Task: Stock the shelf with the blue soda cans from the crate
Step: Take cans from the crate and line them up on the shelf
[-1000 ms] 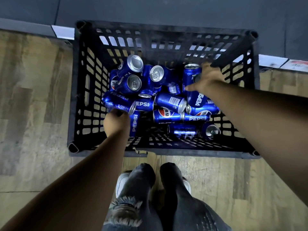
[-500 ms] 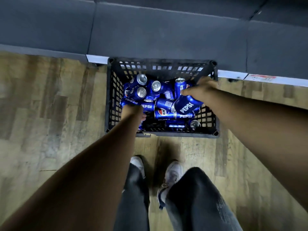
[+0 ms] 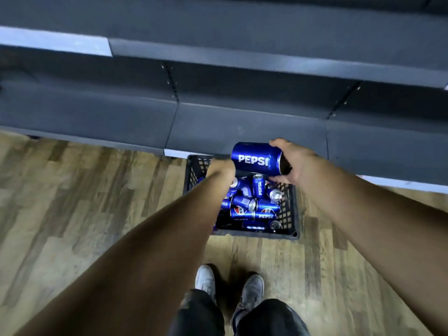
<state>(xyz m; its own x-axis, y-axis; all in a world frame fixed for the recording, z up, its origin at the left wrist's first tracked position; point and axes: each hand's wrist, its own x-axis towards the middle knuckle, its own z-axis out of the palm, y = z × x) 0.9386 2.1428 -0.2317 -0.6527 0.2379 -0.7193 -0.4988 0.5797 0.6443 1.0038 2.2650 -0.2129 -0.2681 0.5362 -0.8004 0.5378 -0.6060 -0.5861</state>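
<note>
Presently, a blue can [image 3: 254, 159] is gripped sideways by the right hand [image 3: 294, 161] above the crate [image 3: 289, 214]; the left hand's [image 3: 220, 169] grasp cannot be told; transfer to the shelf [image 3: 242, 132], upright, is judged next.

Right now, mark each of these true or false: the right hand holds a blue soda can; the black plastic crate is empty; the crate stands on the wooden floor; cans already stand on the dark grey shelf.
1. The right hand holds a blue soda can. True.
2. The black plastic crate is empty. False: many blue cans lie inside.
3. The crate stands on the wooden floor. True.
4. Cans already stand on the dark grey shelf. False: the shelf parts in view are bare.
</note>
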